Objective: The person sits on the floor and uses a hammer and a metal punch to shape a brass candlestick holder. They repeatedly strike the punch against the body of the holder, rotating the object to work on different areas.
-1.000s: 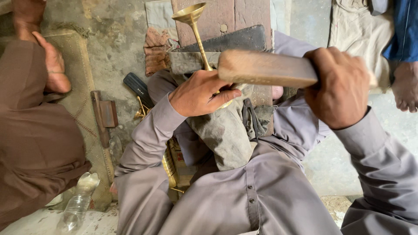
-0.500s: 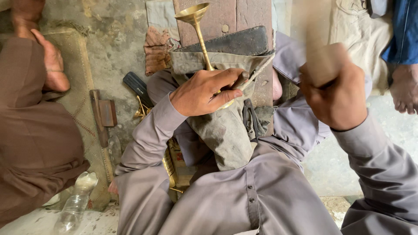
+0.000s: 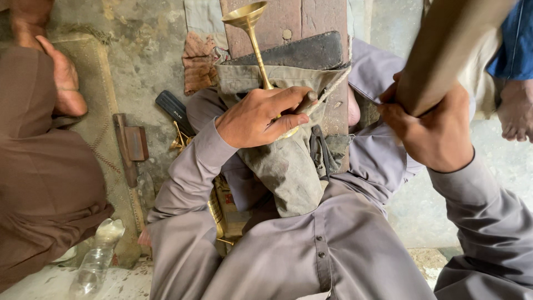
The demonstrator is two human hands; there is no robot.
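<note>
Our left hand (image 3: 261, 116) closes its fingers (image 3: 288, 99) around the brass funnel piece (image 3: 248, 25) – its stem lying on the dark block (image 3: 302, 53) – while our right hand (image 3: 430, 130) grips the wooden mallet (image 3: 449, 47) raised alongside.

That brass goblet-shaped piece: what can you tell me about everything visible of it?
The brass piece looks like shiny golden metal: a flared cup on a slim stem, its lower end hidden under the left hand, which grips it. It lies along a dark block over the lap cloth, cup pointing away from the person.
</note>
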